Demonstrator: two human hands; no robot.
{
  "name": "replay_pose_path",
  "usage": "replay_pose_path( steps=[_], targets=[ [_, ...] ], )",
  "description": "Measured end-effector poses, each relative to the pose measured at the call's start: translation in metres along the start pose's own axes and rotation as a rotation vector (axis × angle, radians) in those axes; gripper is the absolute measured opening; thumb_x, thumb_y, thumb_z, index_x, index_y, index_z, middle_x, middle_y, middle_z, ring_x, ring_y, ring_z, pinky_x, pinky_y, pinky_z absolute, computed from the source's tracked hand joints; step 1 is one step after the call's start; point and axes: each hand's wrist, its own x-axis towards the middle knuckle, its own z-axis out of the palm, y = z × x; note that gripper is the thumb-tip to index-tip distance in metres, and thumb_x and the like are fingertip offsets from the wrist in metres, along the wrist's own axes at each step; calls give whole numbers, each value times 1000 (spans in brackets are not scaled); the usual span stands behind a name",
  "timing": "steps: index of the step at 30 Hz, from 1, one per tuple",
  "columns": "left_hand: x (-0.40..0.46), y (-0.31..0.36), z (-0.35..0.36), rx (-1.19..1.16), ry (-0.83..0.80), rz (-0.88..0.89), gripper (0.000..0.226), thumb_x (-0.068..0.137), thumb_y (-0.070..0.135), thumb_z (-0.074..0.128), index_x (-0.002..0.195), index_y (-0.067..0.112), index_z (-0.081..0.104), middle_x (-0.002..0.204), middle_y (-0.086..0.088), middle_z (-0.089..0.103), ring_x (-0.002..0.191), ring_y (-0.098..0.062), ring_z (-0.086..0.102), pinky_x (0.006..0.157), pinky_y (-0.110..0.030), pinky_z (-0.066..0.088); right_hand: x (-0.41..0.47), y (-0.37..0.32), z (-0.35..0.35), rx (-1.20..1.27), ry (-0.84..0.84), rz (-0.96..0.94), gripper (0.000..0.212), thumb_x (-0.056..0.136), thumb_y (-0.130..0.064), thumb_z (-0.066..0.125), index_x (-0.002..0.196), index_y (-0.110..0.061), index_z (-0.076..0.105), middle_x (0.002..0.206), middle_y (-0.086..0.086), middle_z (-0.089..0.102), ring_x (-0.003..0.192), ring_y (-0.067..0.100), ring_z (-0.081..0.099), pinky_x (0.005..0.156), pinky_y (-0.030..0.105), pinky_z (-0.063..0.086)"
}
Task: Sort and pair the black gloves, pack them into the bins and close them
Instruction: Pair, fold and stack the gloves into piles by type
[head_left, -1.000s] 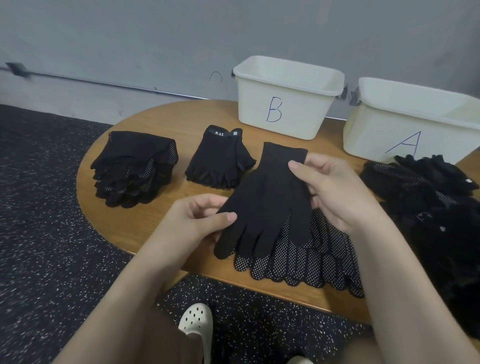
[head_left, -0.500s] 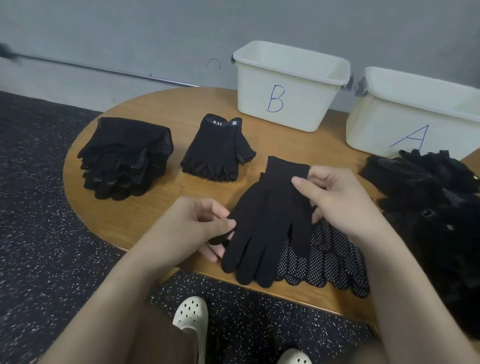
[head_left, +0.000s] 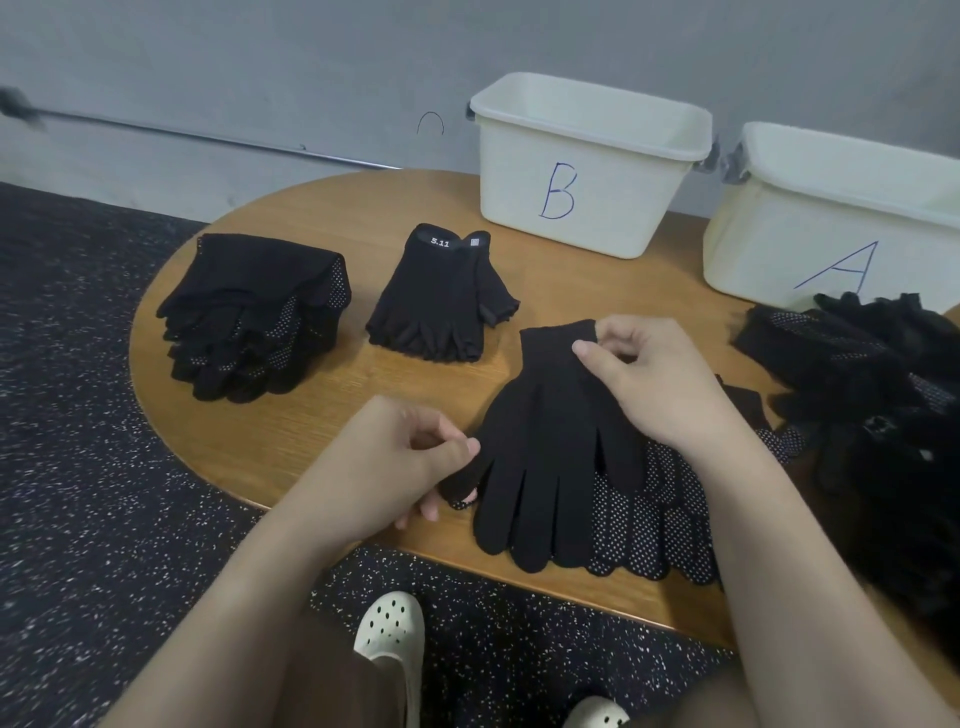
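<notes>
Plain black glove (head_left: 550, 441) lying flat on the wooden table (head_left: 322, 415) atop a dotted glove (head_left: 654, 525). Right hand (head_left: 654, 384) pinches its cuff; left hand (head_left: 384, 462) pinches its thumb tip. Beyond: stacked gloves (head_left: 249, 317), fingerless pair (head_left: 441, 296), open bins B (head_left: 587, 171) and A (head_left: 831, 228); unsorted heap (head_left: 883, 395) at right.

You've got three readable marks. "B" is handwritten in blue on the front wall of the left white bin (head_left: 582, 171). "A" is handwritten in blue on the front wall of the right white bin (head_left: 810, 244); its lower edge is partly cut off by the loose glove pile (head_left: 878, 395). "5.11" is printed in white on the cuff of the fingerless gloves (head_left: 441, 296). A small white tag beside it is too small to read.
</notes>
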Motion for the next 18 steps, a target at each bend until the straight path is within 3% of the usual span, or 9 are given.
replay_pose_path(
  steps=[6,10,13,18],
  targets=[
    [2,0,1,70,12,-36,18,97,42,67,86,30,74,56,-3,70,37,-11,50,45,-21,41,2,5,7,-84,31,36,39,101,-26,64,67,-14,47,57,0,47,46,10,30,45,19,30],
    [3,1,3,95,33,-63,19,97,41,68,84,29,73,55,-2,70,36,-9,51,43,-19,41,0,6,10,-142,55,55,32,100,-27,65,74,-11,57,72,10,65,46,9,34,48,24,34],
    [4,3,5,122,53,-84,18,97,39,69,83,28,72,55,-1,70,35,-8,51,40,-17,39,0,8,11,-161,90,66,27,99,-28,66,79,-11,61,80,6,68,51,12,42,51,25,40],
    [4,8,11,175,88,-99,17,97,34,71,82,27,71,54,4,69,32,-3,51,36,-15,38,-1,14,12,-172,144,91,23,97,-28,70,79,-14,64,77,-8,65,57,12,52,56,25,47]
  ],
)
